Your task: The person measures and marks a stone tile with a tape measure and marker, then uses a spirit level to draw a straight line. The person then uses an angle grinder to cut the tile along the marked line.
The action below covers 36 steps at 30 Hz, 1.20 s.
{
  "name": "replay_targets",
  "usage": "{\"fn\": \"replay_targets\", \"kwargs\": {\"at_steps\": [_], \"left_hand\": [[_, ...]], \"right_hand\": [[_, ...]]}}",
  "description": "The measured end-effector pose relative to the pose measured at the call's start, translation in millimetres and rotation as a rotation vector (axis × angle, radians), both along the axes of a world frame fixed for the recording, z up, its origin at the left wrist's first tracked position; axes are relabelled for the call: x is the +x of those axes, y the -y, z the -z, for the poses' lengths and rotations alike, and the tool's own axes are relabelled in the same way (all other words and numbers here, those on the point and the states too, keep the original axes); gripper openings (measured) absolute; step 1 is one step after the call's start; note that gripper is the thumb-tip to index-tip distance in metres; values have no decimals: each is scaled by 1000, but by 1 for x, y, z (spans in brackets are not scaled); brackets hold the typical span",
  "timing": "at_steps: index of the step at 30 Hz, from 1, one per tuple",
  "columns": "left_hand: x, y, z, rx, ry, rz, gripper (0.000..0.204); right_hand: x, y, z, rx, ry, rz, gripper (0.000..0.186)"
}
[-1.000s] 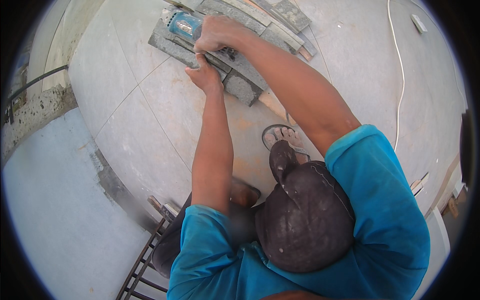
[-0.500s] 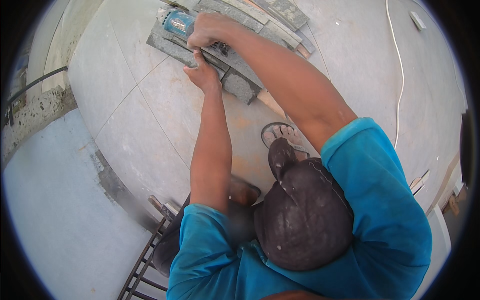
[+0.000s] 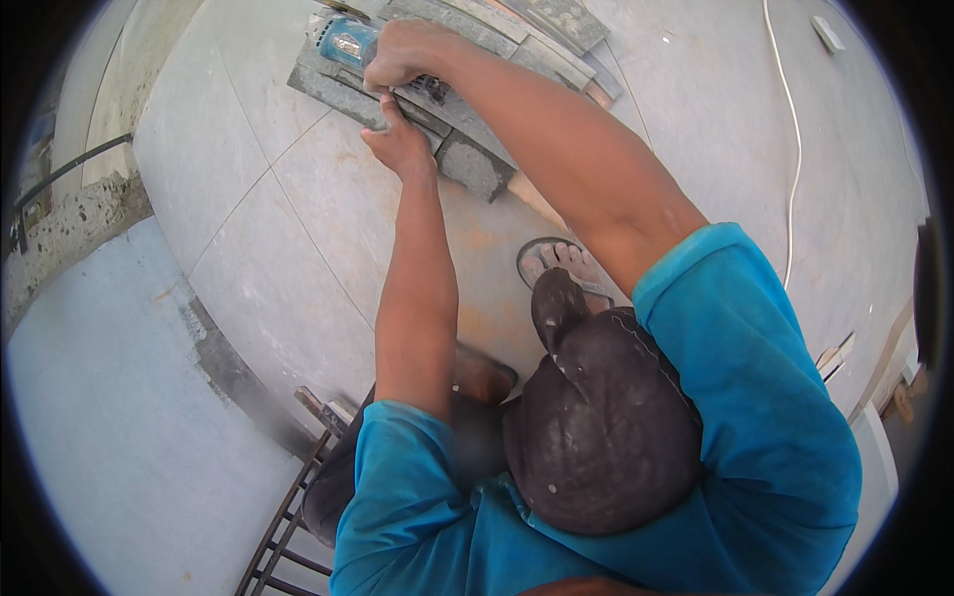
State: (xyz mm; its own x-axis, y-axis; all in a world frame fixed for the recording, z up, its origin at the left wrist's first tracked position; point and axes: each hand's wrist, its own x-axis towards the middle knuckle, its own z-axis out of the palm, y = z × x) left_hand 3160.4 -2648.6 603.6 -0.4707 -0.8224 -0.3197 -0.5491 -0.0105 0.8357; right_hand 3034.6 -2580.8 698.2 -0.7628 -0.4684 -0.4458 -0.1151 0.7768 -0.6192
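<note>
My right hand (image 3: pixel 402 55) is closed around a blue handheld power tool (image 3: pixel 346 45). The tool lies low over a stack of grey stone strips (image 3: pixel 475 167), its dark working end partly hidden by the hand. Just below it, my left hand (image 3: pixel 402 146) rests against the near edge of the strips. Its thumb points out to the left and one finger stretches up toward the right hand; the remaining fingers are hard to make out. Whether the tool touches the stone is hidden.
More strips and thin slabs (image 3: pixel 556 25) lie behind the tool. A white cable (image 3: pixel 790 149) runs along the pale tiled floor (image 3: pixel 268 238) at right. A small white object (image 3: pixel 827 36) lies beyond it. A dark metal grille (image 3: pixel 288 526) stands at lower left, near my legs.
Both hands and the tool appear slightly farther left and up in the picture, along with the stone strips. The right hand keeps its hold on the tool.
</note>
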Motion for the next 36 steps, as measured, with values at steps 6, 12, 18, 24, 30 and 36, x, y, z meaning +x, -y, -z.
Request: {"fn": "replay_targets", "kwargs": {"at_steps": [6,12,18,24,30,36], "left_hand": [[0,-1,-1,-18,6,9,105],[0,1,1,-65,45,22,104],[0,1,-1,-55,43,9,102],[0,-2,1,-60,30,17,102],[3,6,8,-89,39,27,101],[0,-1,1,-74,38,26,101]], "right_hand": [[6,-9,-10,34,51,-9,45],[16,-25,-23,38,35,-39,51],[24,-32,-16,29,46,-9,61],[24,-35,-10,14,49,13,58],[21,-26,-15,20,91,-17,51],[16,-23,-8,-42,24,25,48]]}}
